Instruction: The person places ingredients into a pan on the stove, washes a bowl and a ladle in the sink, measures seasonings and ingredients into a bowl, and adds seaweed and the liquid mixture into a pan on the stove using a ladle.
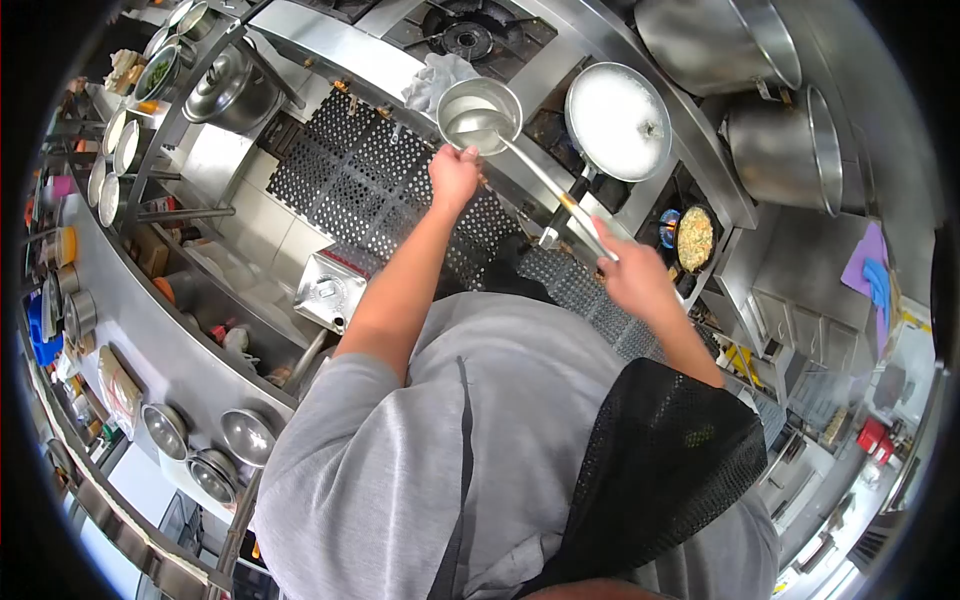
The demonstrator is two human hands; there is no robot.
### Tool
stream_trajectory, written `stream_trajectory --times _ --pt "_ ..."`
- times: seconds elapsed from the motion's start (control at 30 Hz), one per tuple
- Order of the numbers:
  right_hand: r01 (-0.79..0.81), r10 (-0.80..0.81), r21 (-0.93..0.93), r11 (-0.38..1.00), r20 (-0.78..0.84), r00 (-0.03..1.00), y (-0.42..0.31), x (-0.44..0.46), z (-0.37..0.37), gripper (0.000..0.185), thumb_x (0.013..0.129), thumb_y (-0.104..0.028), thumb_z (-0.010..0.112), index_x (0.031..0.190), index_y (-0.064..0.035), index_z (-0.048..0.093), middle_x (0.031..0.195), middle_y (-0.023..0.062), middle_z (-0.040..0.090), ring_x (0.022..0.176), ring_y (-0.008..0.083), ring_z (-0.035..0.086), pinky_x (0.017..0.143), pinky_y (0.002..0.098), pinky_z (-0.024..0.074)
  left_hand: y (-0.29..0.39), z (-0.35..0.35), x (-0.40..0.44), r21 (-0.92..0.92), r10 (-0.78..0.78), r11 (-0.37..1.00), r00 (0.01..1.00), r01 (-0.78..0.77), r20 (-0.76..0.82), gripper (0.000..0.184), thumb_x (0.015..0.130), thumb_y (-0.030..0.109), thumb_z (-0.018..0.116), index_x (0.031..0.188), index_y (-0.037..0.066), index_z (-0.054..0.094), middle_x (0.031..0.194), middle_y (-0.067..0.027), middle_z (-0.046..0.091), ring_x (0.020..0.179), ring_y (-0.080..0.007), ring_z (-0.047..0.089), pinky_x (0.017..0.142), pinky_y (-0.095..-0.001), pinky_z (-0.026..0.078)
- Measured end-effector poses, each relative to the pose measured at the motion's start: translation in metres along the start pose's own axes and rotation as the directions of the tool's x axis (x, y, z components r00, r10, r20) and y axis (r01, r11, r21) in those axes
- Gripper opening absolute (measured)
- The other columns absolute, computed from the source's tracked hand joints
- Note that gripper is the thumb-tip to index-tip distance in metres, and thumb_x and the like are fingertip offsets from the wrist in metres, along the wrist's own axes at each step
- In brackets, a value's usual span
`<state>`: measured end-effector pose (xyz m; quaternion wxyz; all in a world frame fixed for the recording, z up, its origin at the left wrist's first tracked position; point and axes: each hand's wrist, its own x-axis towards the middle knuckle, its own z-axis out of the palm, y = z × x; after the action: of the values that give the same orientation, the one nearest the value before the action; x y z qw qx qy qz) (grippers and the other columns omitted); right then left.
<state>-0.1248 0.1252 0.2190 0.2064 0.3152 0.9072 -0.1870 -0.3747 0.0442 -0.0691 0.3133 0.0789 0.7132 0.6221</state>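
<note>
My left hand [455, 180] is closed on the near rim of a round metal bowl [462, 92], held up in front of the stove. My right hand [635, 276] grips the long handle of a ladle [548, 180], whose scoop lies inside the bowl. The contents of the bowl are hard to make out. A crumpled grey cloth [436, 78] sits just behind the bowl. To the right, a large pan [618, 120] full of white foamy liquid stands on the stove. A small black pan of yellowish, speckled food [695, 238] is beyond my right hand.
Two large steel pots [785, 150] [715, 45] stand at the upper right. An unlit-looking burner [466, 40] is at the top. A perforated black mat [350, 165] covers the floor. Several metal bowls [248, 436] rest on the left counter [120, 275]. A lidded pot [232, 88] stands upper left.
</note>
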Motion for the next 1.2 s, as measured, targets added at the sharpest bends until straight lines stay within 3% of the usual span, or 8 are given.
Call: stream_trajectory --times 0.1,0.17,0.23,0.27,0.37,0.57,0.77,1.2 --pt "0.016 -0.016 0.050 0.999 -0.005 1.000 0.002 0.010 -0.009 0.064 0.092 -0.012 0.059 0.153 -0.0200 0.040 0.091 0.0230 0.064 0.087 0.0412 0.065 0.080 0.0508 0.0503 0.033 -0.004 -0.030 0.223 0.018 0.975 0.993 0.009 -0.120 0.027 0.100 0.018 0.063 0.100 -0.008 0.062 0.082 -0.0132 0.070 0.076 -0.0202 0.072 0.067 -0.0321 0.060" --pt "0.054 -0.053 0.004 0.999 -0.139 0.989 -0.004 0.025 0.018 0.063 0.092 -0.012 0.060 0.151 -0.0221 0.043 0.089 0.0240 0.065 0.089 0.0426 0.064 0.082 0.0508 0.0497 0.030 0.004 -0.027 0.111 -0.133 0.985 0.991 0.135 -0.028 0.030 0.098 0.020 0.065 0.101 -0.009 0.061 0.087 -0.0145 0.070 0.079 -0.0216 0.072 0.070 -0.0328 0.061" --pt "0.026 -0.022 0.042 0.999 -0.094 0.995 -0.005 0.022 0.022 0.062 0.092 -0.012 0.061 0.150 -0.0229 0.045 0.088 0.0239 0.064 0.090 0.0427 0.064 0.083 0.0504 0.0497 0.033 0.003 -0.017 -0.316 -0.241 0.906 0.957 0.281 0.160 0.033 0.097 0.021 0.067 0.104 -0.010 0.059 0.095 -0.0175 0.069 0.083 -0.0242 0.072 0.072 -0.0354 0.062" --pt "-0.008 0.012 0.082 0.997 -0.045 0.999 -0.008 0.019 0.024 0.061 0.092 -0.013 0.061 0.149 -0.0237 0.047 0.087 0.0237 0.064 0.090 0.0427 0.064 0.083 0.0500 0.0497 0.036 -0.002 -0.012 -0.287 -0.220 0.920 0.957 0.268 0.188 0.026 0.097 0.012 0.061 0.107 -0.012 0.057 0.101 -0.0204 0.068 0.087 -0.0276 0.072 0.073 -0.0366 0.063" --pt "-0.005 0.013 0.170 0.985 -0.043 0.999 0.001 -0.008 -0.007 0.059 0.092 -0.014 0.062 0.149 -0.0245 0.048 0.090 0.0233 0.065 0.091 0.0417 0.064 0.083 0.0489 0.0496 0.036 -0.017 0.000 -0.474 -0.339 0.818 0.939 0.326 0.061 0.020 0.095 0.001 0.050 0.108 -0.014 0.055 0.102 -0.0209 0.068 0.089 -0.0290 0.071 0.075 -0.0388 0.064" --pt "0.016 0.009 0.281 0.960 -0.090 0.996 -0.008 -0.032 -0.024 0.061 0.091 -0.014 0.063 0.149 -0.0271 0.047 0.095 0.0204 0.066 0.087 0.0380 0.064 0.083 0.0438 0.0492 0.069 -0.045 -0.035 -0.260 -0.239 0.935 0.970 0.241 0.041 0.023 0.091 -0.002 0.045 0.107 -0.018 0.049 0.087 -0.0278 0.068 0.066 -0.0311 0.073 0.054 -0.0367 0.063" --pt "-0.018 0.060 0.361 0.933 -0.106 0.993 -0.021 -0.029 -0.030 0.060 0.090 -0.013 0.065 0.147 -0.0275 0.051 0.092 0.0176 0.066 0.077 0.0286 0.062 0.078 0.0364 0.0493 0.097 -0.065 -0.024 -0.485 -0.247 0.848 0.969 0.215 -0.003 0.027 0.091 -0.004 0.044 0.111 -0.020 0.048 0.098 -0.0291 0.066 0.079 -0.0358 0.073 0.067 -0.0398 0.065" --pt "0.114 -0.079 0.356 0.927 -0.111 0.991 -0.048 -0.018 -0.020 0.061 0.090 -0.011 0.066 0.147 -0.0251 0.051 0.085 0.0188 0.064 0.070 0.0290 0.059 0.071 0.0377 0.0484 0.126 -0.123 -0.032 -0.385 -0.219 0.905 0.974 0.183 -0.052 0.033 0.089 -0.002 0.046 0.116 -0.020 0.051 0.097 -0.0278 0.068 0.074 -0.0322 0.073 0.065 -0.0372 0.065"
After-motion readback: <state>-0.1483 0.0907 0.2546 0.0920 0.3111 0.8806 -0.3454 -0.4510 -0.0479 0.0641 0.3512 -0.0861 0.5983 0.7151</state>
